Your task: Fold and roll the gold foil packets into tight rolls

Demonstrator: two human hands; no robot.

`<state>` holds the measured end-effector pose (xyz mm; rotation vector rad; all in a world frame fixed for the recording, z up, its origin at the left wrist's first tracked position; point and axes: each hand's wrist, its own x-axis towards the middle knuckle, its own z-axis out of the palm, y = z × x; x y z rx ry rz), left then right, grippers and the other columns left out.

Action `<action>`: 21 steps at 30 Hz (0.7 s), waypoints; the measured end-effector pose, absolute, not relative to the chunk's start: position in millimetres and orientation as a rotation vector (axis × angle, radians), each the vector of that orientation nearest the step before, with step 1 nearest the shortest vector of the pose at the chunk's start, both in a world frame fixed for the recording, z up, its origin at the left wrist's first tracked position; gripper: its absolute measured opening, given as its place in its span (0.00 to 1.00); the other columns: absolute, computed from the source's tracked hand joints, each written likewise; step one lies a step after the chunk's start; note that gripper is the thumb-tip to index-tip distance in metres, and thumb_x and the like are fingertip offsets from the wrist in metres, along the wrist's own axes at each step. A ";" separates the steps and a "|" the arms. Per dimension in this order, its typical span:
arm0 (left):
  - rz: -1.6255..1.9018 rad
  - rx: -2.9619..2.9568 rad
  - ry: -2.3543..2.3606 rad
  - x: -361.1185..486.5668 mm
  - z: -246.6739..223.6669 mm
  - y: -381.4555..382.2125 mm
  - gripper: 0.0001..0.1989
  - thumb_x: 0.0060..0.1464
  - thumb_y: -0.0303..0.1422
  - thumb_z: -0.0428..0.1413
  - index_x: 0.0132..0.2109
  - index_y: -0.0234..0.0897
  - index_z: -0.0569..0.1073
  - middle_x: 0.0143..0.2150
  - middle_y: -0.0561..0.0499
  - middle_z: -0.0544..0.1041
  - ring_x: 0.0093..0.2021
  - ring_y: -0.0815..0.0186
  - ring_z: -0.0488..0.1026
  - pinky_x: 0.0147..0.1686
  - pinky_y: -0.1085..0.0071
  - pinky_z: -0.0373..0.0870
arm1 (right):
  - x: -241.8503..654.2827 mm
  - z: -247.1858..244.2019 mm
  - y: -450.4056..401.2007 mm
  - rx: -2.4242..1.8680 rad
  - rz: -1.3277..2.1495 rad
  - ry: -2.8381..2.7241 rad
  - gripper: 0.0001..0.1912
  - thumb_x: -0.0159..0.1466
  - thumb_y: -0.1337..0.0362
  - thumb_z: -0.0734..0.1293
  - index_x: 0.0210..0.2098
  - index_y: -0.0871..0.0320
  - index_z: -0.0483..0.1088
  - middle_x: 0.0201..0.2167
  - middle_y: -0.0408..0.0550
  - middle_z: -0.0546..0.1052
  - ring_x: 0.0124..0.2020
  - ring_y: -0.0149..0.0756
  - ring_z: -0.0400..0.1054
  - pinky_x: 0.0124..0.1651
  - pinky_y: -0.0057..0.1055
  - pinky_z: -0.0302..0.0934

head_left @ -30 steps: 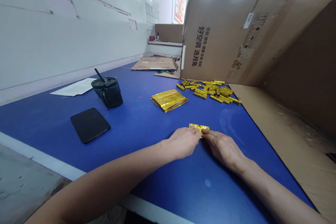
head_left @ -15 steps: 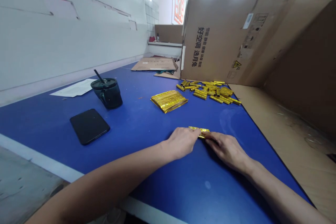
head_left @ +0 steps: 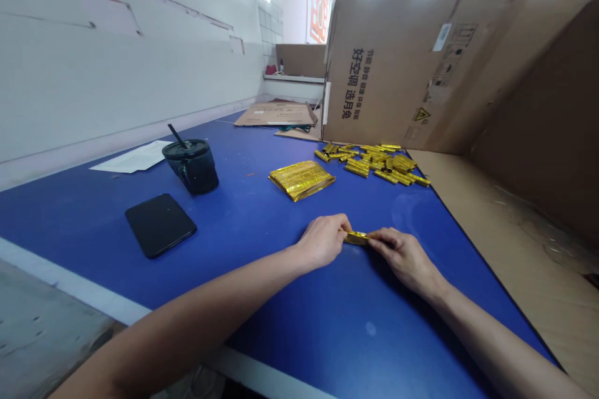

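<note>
Gold strip (head_left: pixel 357 238), narrow, shiny.
Lies crosswise, nearly level, pinched at its ends by left hand (head_left: pixel 322 240) and right hand (head_left: pixel 406 260); both ends partly hidden.

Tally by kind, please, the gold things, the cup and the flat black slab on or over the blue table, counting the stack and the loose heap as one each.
Dark cup: 1
Flat black slab: 1
Gold stack: 1
Loose gold heap: 1
Gold piece held by left hand and right hand: 1
Total: 5
</note>
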<state>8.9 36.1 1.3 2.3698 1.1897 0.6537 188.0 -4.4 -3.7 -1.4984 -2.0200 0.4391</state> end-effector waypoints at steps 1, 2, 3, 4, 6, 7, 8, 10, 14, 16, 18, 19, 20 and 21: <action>0.642 2.361 1.202 9.4 1.3 37.4 0.08 0.49 0.26 0.45 0.34 0.39 0.68 0.31 0.54 0.72 0.33 0.67 0.68 0.33 0.73 0.62 | 188.5 -4.0 -3.1 -1.488 0.460 -2.021 0.12 0.58 0.63 0.57 0.32 0.58 0.71 0.28 0.47 0.73 0.31 0.35 0.66 0.35 0.29 0.58; 0.626 2.358 1.222 9.9 1.2 38.8 0.08 0.48 0.26 0.46 0.33 0.39 0.69 0.31 0.53 0.72 0.33 0.66 0.68 0.34 0.72 0.62 | 189.0 -4.1 -1.8 -1.479 0.481 -2.024 0.12 0.58 0.63 0.57 0.32 0.58 0.71 0.27 0.46 0.72 0.30 0.34 0.66 0.34 0.28 0.58; 0.611 2.358 1.244 10.4 1.0 40.2 0.08 0.48 0.27 0.46 0.33 0.39 0.69 0.32 0.53 0.72 0.34 0.66 0.68 0.34 0.72 0.61 | 189.4 -4.0 -0.4 -1.477 0.505 -2.024 0.13 0.58 0.62 0.57 0.31 0.58 0.71 0.27 0.46 0.72 0.30 0.34 0.66 0.33 0.28 0.58; 0.596 2.359 1.260 11.0 0.8 41.6 0.08 0.47 0.27 0.47 0.33 0.39 0.69 0.33 0.53 0.72 0.35 0.65 0.68 0.35 0.72 0.61 | 189.7 -3.8 1.0 -1.484 0.532 -2.017 0.13 0.58 0.62 0.57 0.31 0.58 0.72 0.26 0.46 0.72 0.29 0.34 0.66 0.33 0.28 0.58; 0.571 2.354 1.277 12.1 0.5 43.9 0.08 0.47 0.27 0.47 0.33 0.39 0.69 0.33 0.53 0.72 0.35 0.66 0.68 0.35 0.72 0.61 | 189.8 -2.6 3.9 -1.517 0.598 -1.984 0.13 0.57 0.62 0.57 0.31 0.58 0.72 0.27 0.45 0.73 0.29 0.34 0.66 0.33 0.27 0.58; 0.560 2.349 1.280 12.7 0.5 44.8 0.08 0.47 0.27 0.46 0.33 0.39 0.69 0.32 0.53 0.72 0.34 0.66 0.68 0.34 0.73 0.61 | 189.6 -1.8 5.2 -1.540 0.629 -1.965 0.13 0.57 0.62 0.58 0.31 0.58 0.72 0.27 0.45 0.74 0.29 0.34 0.66 0.33 0.27 0.58; 0.551 2.344 1.283 13.2 0.6 45.6 0.08 0.47 0.26 0.46 0.33 0.39 0.69 0.32 0.53 0.73 0.34 0.66 0.69 0.34 0.73 0.62 | 189.3 -0.9 6.3 -1.570 0.651 -1.950 0.13 0.56 0.62 0.58 0.31 0.58 0.72 0.27 0.45 0.74 0.29 0.34 0.66 0.32 0.27 0.57; 0.534 2.337 1.302 14.0 1.1 46.7 0.09 0.46 0.26 0.45 0.33 0.39 0.69 0.32 0.54 0.73 0.33 0.66 0.69 0.33 0.73 0.61 | 188.4 0.6 7.9 -1.628 0.660 -1.941 0.13 0.56 0.62 0.57 0.31 0.59 0.72 0.25 0.44 0.74 0.27 0.33 0.66 0.30 0.26 0.57; 0.496 2.331 1.349 15.4 2.6 48.1 0.09 0.46 0.26 0.44 0.31 0.39 0.69 0.31 0.53 0.73 0.32 0.66 0.69 0.30 0.73 0.61 | 187.0 1.3 8.5 -1.684 0.608 -1.953 0.13 0.55 0.62 0.57 0.30 0.58 0.72 0.23 0.43 0.74 0.26 0.32 0.65 0.28 0.25 0.56; 0.478 2.334 1.370 16.0 3.0 48.4 0.09 0.46 0.27 0.44 0.31 0.39 0.69 0.31 0.53 0.74 0.33 0.65 0.69 0.30 0.73 0.61 | 186.7 0.3 8.7 -1.700 0.575 -1.953 0.11 0.55 0.62 0.57 0.29 0.57 0.71 0.23 0.42 0.73 0.25 0.32 0.64 0.27 0.25 0.55; 0.461 2.341 1.392 16.6 3.2 48.4 0.09 0.46 0.28 0.44 0.31 0.39 0.69 0.32 0.52 0.74 0.33 0.64 0.69 0.29 0.72 0.61 | 186.4 -1.1 9.3 -1.724 0.534 -1.955 0.10 0.55 0.62 0.57 0.27 0.57 0.69 0.21 0.42 0.72 0.24 0.32 0.64 0.26 0.25 0.54; 0.452 2.346 1.400 17.0 3.3 48.2 0.09 0.46 0.28 0.45 0.31 0.39 0.69 0.32 0.52 0.74 0.33 0.64 0.69 0.29 0.72 0.61 | 186.2 -1.8 9.7 -1.737 0.513 -1.956 0.10 0.55 0.63 0.57 0.26 0.57 0.68 0.21 0.42 0.72 0.24 0.32 0.63 0.25 0.25 0.54; 0.443 2.351 1.408 17.3 3.4 47.9 0.09 0.46 0.28 0.45 0.31 0.40 0.69 0.32 0.52 0.74 0.33 0.64 0.70 0.29 0.72 0.61 | 185.8 -2.3 9.9 -1.749 0.492 -1.959 0.09 0.55 0.63 0.57 0.26 0.57 0.68 0.21 0.42 0.72 0.24 0.32 0.63 0.25 0.25 0.53; 0.434 2.359 1.415 17.5 3.7 47.5 0.09 0.47 0.28 0.45 0.31 0.40 0.69 0.31 0.52 0.74 0.33 0.64 0.70 0.29 0.72 0.61 | 185.3 -2.5 9.9 -1.761 0.471 -1.964 0.09 0.55 0.63 0.57 0.25 0.56 0.67 0.20 0.42 0.71 0.24 0.32 0.63 0.25 0.25 0.53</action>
